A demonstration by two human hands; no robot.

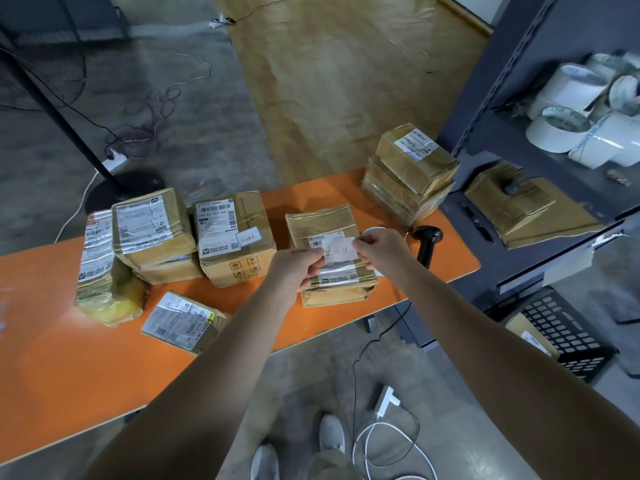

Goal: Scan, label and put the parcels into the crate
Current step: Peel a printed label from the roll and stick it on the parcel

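Hands meet over the orange table (pixel 69 358) in the head view, the only feed I have. The left hand (pixel 294 268) has its fingers curled, thumb and forefinger pinching the left edge of a white label (pixel 341 252). The right hand (pixel 381 251) pinches the opposite edge the same way, its other fingers tucked under. Neither hand holds anything else that I can make out.

The white label is a small rectangular slip with dark handwriting across it, held stretched flat between the two pinches. I cannot tell whether it touches anything beneath.

Directly under both hands lies a parcel (pixel 325 223), a brown carton wrapped in clear tape, with a printed shipping sticker on its top face; the slip sits right over that sticker.

Just beyond the right hand, on its outer side, a black scanner (pixel 427 244) stands on the table. Farther out past that hand is a stack of two parcels (pixel 412 171). Beside the left hand, on its outer side, sits a stamped parcel (pixel 235 237), and under the left forearm a flat parcel (pixel 183 320) lies near the table edge.

The black crate (pixel 568 337) stands on the floor, well off to the outside of the right forearm, with something brown inside it.
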